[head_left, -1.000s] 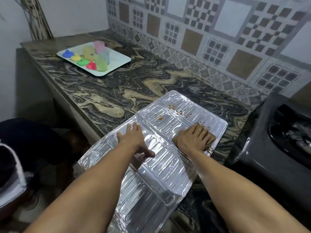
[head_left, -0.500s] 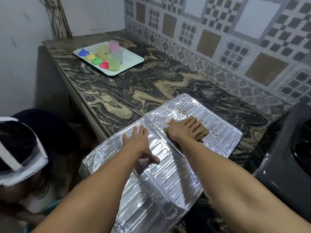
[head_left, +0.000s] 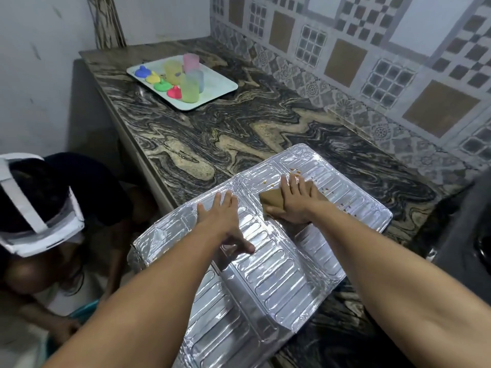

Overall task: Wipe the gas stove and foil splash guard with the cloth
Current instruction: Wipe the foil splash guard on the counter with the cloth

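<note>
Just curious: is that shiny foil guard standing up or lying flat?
Lying flat: the foil splash guard is spread open on the counter.

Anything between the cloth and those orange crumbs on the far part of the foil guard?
Nothing visible. The right hand presses the brown cloth flat on the foil splash guard; the orange crumbs lie just beyond it on bare foil. The left hand rests to the side.

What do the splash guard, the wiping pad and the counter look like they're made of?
Splash guard: thin aluminium foil by the look of it, mirror-bright, embossed with oblong ribs, creased at the folds. Cloth under the right hand: matte tan, soft-looking, possibly a sponge cloth; hard to say. Counter: polished stone, likely granite or marble, with swirling black-and-tan veins.
</note>
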### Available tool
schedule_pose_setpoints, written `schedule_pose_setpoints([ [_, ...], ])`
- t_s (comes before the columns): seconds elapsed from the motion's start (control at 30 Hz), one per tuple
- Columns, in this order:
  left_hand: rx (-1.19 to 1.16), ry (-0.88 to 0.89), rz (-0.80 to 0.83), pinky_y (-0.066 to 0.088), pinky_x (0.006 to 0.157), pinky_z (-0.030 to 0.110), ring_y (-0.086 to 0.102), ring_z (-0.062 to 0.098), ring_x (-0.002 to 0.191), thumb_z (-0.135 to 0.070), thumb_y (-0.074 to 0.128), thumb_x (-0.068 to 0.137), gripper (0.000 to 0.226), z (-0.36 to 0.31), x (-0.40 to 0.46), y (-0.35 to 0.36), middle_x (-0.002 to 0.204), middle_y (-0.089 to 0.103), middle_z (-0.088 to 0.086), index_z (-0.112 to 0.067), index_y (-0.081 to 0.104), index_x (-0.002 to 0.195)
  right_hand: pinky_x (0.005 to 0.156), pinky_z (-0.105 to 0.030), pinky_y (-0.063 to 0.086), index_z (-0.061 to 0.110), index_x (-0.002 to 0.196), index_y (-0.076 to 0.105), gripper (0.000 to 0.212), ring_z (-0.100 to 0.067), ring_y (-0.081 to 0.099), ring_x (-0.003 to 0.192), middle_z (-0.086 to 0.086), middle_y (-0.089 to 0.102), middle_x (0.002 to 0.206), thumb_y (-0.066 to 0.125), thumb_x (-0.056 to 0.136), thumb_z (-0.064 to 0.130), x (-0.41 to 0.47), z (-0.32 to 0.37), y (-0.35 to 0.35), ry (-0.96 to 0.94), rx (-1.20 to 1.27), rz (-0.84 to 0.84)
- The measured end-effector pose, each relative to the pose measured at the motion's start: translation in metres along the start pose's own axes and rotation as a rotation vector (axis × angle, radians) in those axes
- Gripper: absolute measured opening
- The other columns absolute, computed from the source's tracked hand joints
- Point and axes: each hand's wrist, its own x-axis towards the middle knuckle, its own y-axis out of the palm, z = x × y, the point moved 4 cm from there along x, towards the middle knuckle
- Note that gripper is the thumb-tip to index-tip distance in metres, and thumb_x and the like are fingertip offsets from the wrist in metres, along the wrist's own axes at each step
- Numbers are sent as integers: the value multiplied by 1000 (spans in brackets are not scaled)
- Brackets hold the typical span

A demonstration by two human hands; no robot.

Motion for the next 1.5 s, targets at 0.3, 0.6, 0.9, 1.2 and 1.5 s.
schedule_pose_setpoints([
  [0.3,-18,-19,32,-5,115,63,-20,26,147,-72,76,52,147,1,-1,0,160,-23,2,-16,-14,153,111,-64,-16,8,147,-25,117,-40,-27,142,-20,-28,155,23,76,87,36,33,-17,287,240,-45],
  [0.6,-43,-30,34,-7,114,61,-20,26,147,-72,77,51,148,1,-1,-1,159,-24,1,-17,-15,153,114,-60,-13,41,151,-8,58,-31,-23,145,6,-16,161,12,99,55,30,5,-37,-234,-106,-187],
  [0.9,-13,-50,49,-8,114,61,-21,26,146,-75,74,51,148,2,2,3,158,-26,0,-17,-17,152,114,-61,-13,52,147,-8,54,-27,-15,148,14,-6,162,7,96,61,42,-8,-18,-370,-108,-295],
  [1.2,-26,-66,17,-5,116,59,-17,24,147,-75,75,50,148,1,2,1,159,-22,-1,-18,-14,153,104,-66,-21,32,153,-6,66,-39,-24,144,2,-11,162,1,94,61,46,-68,-13,299,226,-338],
  [1.5,-1,-42,14,-3,115,61,-19,26,147,-76,74,49,150,2,0,1,159,-23,3,-14,-15,153,110,-65,-14,13,154,-4,68,-37,-22,145,-11,-14,161,12,99,50,14,-73,6,577,401,-342],
])
